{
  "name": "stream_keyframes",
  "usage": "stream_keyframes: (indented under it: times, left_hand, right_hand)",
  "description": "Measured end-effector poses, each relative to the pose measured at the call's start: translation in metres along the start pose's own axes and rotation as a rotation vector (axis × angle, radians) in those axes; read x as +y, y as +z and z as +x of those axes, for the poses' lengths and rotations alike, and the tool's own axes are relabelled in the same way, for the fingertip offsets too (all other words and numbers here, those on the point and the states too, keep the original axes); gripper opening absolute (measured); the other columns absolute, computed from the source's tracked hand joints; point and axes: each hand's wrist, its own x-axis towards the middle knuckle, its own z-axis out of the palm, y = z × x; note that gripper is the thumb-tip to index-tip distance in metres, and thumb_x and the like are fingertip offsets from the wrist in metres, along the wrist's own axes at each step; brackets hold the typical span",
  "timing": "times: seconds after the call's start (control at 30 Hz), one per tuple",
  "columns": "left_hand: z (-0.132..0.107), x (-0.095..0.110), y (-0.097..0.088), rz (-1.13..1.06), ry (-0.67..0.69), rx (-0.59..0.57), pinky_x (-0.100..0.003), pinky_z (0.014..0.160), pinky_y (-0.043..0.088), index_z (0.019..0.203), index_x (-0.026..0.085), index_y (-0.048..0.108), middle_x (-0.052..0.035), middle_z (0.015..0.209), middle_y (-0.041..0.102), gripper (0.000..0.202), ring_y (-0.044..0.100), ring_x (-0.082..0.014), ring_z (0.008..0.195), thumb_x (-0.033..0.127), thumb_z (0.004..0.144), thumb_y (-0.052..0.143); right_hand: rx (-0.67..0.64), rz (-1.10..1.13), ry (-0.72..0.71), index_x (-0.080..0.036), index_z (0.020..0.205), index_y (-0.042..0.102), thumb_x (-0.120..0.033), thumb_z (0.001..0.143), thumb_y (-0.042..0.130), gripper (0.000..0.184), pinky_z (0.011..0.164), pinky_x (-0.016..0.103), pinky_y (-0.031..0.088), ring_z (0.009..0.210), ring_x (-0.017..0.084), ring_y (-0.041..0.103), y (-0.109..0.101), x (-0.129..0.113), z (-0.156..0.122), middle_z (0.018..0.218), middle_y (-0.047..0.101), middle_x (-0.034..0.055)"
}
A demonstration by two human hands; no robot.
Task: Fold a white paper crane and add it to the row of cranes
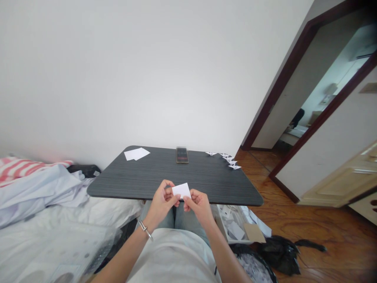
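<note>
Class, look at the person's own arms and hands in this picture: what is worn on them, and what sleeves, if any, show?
Both forearms are bare, and no sleeve ends are in view. The left hand has a thin silver-coloured metal bangle at the wrist. The right hand and its wrist carry nothing visible: no gloves, watch or rings can be made out.

I'm looking at a home, a bedroom by the look of it. Left of my left hand (162,199) lies rumpled pale-blue and white bedding (44,192) w/ a red-and-white striped cloth (20,167) behind it. Just ahead of both hands sits a dark grey wood-grain table w/ rounded corners (141,177) against a plain white wall (132,70). Right of my right hand (199,203) runs glossy orange-brown wooden flooring (294,220), and further right a dark-brown framed doorway (297,59) opens onto another room. An open cardboard box of paper scraps (235,228) sits below-right, on the floor.
</note>
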Motion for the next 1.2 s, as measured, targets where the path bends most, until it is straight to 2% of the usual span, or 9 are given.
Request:
stream_keyframes:
  times: [0.47,0.73,1.2]
  left_hand:
    - [0.001,0.000,-0.008,0.050,-0.048,-0.066,-0.020,0.051,0.044,0.090,0.019,0.036,0.0044,0.060,0.059,0.040,0.056,-0.0088,0.048,0.021,0.064,0.066]
    - [0.003,-0.002,-0.010,0.015,-0.085,-0.018,-0.019,0.046,0.042,0.087,0.018,0.037,0.0067,0.052,0.056,0.041,0.053,-0.0078,0.041,0.019,0.061,0.068]
    - [0.005,0.003,-0.015,-0.016,-0.100,-0.007,-0.018,0.044,0.041,0.088,0.018,0.036,0.0087,0.049,0.054,0.044,0.052,-0.0074,0.040,0.019,0.059,0.069]
  right_hand:
    - [-0.041,-0.011,0.051,-0.013,0.063,0.057,-0.033,0.066,0.063,0.021,0.037,0.018,0.040,0.035,0.007,0.048,-0.003,0.006,0.004,0.043,0.056,-0.0029]
    - [-0.071,-0.035,0.056,-0.015,0.056,0.053,-0.034,0.066,0.062,0.024,0.036,0.018,0.041,0.035,0.008,0.051,-0.009,0.005,0.005,0.042,0.058,-0.0021]
    - [-0.139,-0.090,0.062,-0.013,0.065,0.057,-0.032,0.068,0.061,0.019,0.039,0.019,0.045,0.037,0.010,0.055,-0.029,-0.001,0.006,0.045,0.061,-0.0014]
